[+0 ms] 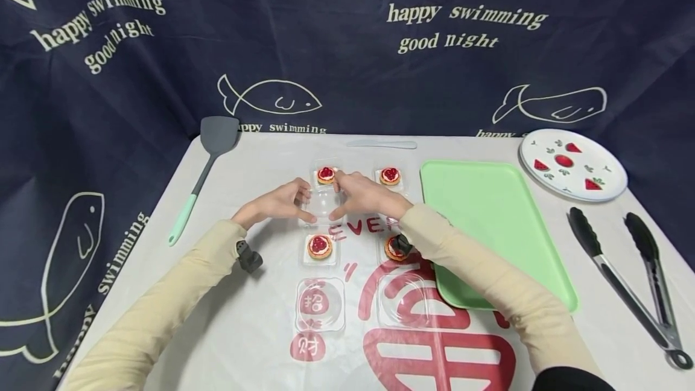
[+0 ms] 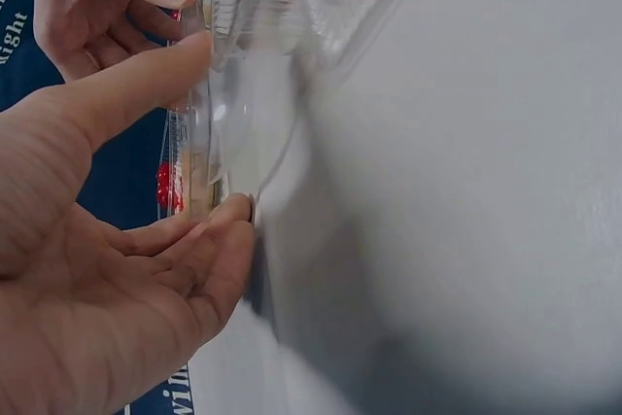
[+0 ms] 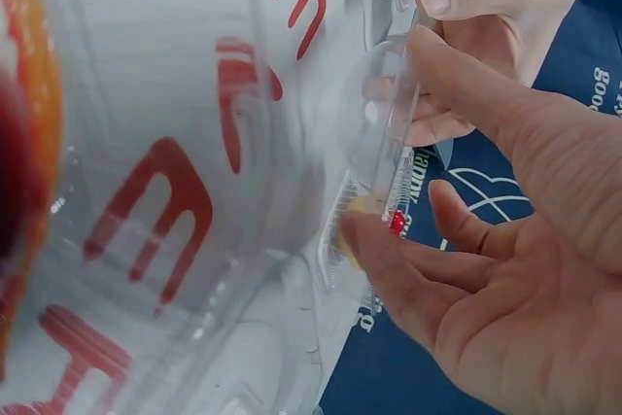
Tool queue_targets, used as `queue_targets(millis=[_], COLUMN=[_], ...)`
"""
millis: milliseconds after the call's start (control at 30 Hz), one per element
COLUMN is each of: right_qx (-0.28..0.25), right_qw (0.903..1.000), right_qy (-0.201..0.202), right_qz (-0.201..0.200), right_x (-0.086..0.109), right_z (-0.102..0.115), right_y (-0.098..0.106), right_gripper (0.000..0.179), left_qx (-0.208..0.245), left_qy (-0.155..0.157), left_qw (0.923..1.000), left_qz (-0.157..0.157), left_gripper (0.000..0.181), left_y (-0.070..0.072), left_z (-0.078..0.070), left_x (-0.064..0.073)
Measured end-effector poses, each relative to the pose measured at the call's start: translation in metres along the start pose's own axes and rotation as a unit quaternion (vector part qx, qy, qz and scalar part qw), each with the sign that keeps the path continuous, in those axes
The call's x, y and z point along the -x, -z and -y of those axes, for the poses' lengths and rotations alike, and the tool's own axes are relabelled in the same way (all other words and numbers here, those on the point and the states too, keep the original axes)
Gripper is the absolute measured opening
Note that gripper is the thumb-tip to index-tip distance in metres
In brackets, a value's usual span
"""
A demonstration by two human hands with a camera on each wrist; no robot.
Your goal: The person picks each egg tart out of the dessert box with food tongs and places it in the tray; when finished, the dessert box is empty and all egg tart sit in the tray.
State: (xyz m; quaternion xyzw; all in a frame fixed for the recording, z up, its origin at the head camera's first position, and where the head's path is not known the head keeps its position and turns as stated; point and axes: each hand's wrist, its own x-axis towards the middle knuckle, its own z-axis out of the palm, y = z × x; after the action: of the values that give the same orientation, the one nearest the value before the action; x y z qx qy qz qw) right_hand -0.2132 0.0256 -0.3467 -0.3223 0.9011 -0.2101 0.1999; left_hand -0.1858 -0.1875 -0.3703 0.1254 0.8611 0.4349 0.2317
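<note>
Between both hands is a clear plastic lid [image 1: 324, 204], partly raised by a far tart box. My left hand [image 1: 280, 201] grips its left side, thumb at the near corner and fingers toward the far one. On the opposite side my right hand [image 1: 369, 192] holds it likewise; its fingertips overlap the edge of a berry-topped tart [image 1: 326, 175] in a clear box. The lid [image 2: 228, 109] appears edge-on in the left wrist view. Nearer me, another tart [image 1: 319, 247] sits in its clear box, with an unfilled clear lid or tray [image 1: 320, 305] below it.
To the right are a tart [image 1: 390, 176], a tart [image 1: 397, 248] partly behind the right wrist, and a clear tray [image 1: 404, 300]. A green tray [image 1: 488, 222], plates [image 1: 575, 168] and tongs [image 1: 624, 288] lie farther right. A spatula [image 1: 209, 155] lies left, a pale knife [image 1: 382, 145] at the back.
</note>
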Motion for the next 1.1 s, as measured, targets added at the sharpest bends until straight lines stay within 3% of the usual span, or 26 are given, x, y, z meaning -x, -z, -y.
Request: queue_targets(millis=[233, 333, 500, 600, 667, 767, 867, 1000, 1100], right_qx=[0.003, 0.003, -0.019, -0.04, -0.054, -0.078, -0.107, -0.134, -0.142], right_qw=[0.9994, 0.9995, 0.9988, 0.997, 0.9952, 0.9917, 0.9857, 0.9768, 0.9698], right_qy=[-0.032, -0.033, -0.023, -0.021, -0.022, -0.02, -0.029, -0.052, -0.075], right_qz=[0.013, 0.0, -0.039, -0.063, -0.078, -0.1, -0.127, -0.159, -0.184], right_x=[0.012, 0.02, 0.038, 0.054, 0.066, 0.083, 0.102, 0.131, 0.153], right_z=[-0.008, -0.013, -0.024, -0.034, -0.041, -0.056, -0.072, -0.092, -0.105], right_y=[0.008, 0.016, 0.031, 0.04, 0.045, 0.051, 0.054, 0.059, 0.062], right_gripper=[0.055, 0.055, 0.052, 0.048, 0.045, 0.043, 0.042, 0.043, 0.043], left_qx=[0.006, -0.022, -0.107, -0.108, -0.095, -0.088, -0.098, -0.101, -0.103], left_qy=[0.024, 0.022, -0.018, -0.061, -0.09, -0.126, -0.14, -0.131, -0.115], left_qw=[0.9996, 0.9995, 0.9921, 0.9866, 0.9844, 0.9824, 0.9829, 0.9856, 0.9873], left_qz=[0.016, 0.005, -0.062, -0.106, -0.118, -0.106, -0.068, -0.036, -0.036], left_gripper=[0.077, 0.081, 0.074, 0.069, 0.069, 0.068, 0.068, 0.069, 0.071], left_y=[-0.006, -0.008, -0.016, -0.031, -0.045, -0.069, -0.093, -0.114, -0.124], left_z=[0.002, 0.001, -0.012, -0.029, -0.041, -0.055, -0.066, -0.075, -0.076], left_x=[0.005, 0.011, 0.021, 0.025, 0.027, 0.028, 0.026, 0.021, 0.017])
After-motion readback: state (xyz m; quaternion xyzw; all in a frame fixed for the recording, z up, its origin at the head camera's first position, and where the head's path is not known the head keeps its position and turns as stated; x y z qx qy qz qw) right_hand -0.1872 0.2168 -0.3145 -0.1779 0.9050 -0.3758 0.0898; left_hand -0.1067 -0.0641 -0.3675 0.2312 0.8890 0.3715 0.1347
